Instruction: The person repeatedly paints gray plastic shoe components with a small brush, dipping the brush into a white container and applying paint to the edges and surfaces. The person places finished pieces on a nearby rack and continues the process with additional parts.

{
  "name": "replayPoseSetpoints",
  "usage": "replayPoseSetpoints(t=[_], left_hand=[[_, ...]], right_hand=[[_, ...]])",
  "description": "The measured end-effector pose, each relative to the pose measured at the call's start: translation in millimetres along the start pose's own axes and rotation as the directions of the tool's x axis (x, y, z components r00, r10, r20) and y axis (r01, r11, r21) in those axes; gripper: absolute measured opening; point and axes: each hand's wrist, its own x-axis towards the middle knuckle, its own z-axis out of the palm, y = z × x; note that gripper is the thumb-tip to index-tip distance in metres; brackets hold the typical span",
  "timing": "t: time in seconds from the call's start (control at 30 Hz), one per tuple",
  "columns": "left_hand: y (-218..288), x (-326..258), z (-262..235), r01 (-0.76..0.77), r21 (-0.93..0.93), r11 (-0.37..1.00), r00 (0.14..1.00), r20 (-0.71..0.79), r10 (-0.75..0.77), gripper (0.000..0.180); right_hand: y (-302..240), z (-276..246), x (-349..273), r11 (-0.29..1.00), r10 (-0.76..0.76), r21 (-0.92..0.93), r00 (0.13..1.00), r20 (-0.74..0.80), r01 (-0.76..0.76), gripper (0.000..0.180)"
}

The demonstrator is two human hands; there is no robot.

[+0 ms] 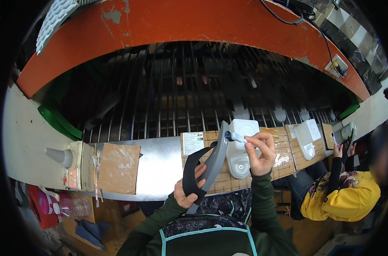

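My left hand [186, 190] grips a slide sandal with a grey sole [213, 166] and a wide black strap [191, 173], its fingers passing through under the strap. The sandal is tipped up on edge, toe end away from me. In my right hand [262, 154], a small brush with a pale blue-white handle [238, 138] is pinched between thumb and fingers. Its dark tip meets the sole's edge near the toe. Just beyond and partly behind my right hand, a white plastic container [238, 165] with a round cap-like part lies on the cardboard-covered ledge.
Metal conveyor rollers [172, 115] run beneath an orange arched panel [194, 23]. Cardboard [119, 168] lies at left beside a box with a grey cone [59, 157]. A printed sheet [192, 144] is on the ledge. Rightward are another white container [307, 135] and a co-worker in yellow [351, 196].
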Motion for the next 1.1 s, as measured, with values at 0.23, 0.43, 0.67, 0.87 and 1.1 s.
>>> replayPoseSetpoints(t=[0.23,0.43,0.67,0.87,1.1], left_hand=[[4.2,6.8,1.4,0.043,0.046,0.998,0.999,0.013,-0.043,0.053],[9.2,12.3,0.3,0.086,0.061,0.994,0.996,0.014,-0.087,0.054],[13.1,15.1,2.6,0.168,0.055,0.984,0.986,-0.023,-0.167,0.054],[14.9,19.4,4.0,0.228,0.052,0.972,0.974,-0.009,-0.227,0.070],[17.2,23.7,4.7,0.212,-0.015,0.977,0.977,-0.023,-0.213,0.047]], right_hand=[[3.3,-0.8,-8.0,1.000,0.002,-0.029,1.000,-0.004,-0.002,0.018],[6.5,-1.2,-11.5,0.997,-0.020,-0.076,1.000,-0.002,0.020,0.019],[9.4,-1.0,-13.6,0.992,-0.049,-0.121,0.999,0.004,0.049,0.021],[10.0,-1.8,-14.4,0.983,-0.081,-0.163,0.997,0.013,0.082,0.022],[9.2,-4.9,-12.4,0.977,-0.103,-0.180,0.993,0.052,0.110,0.023]])
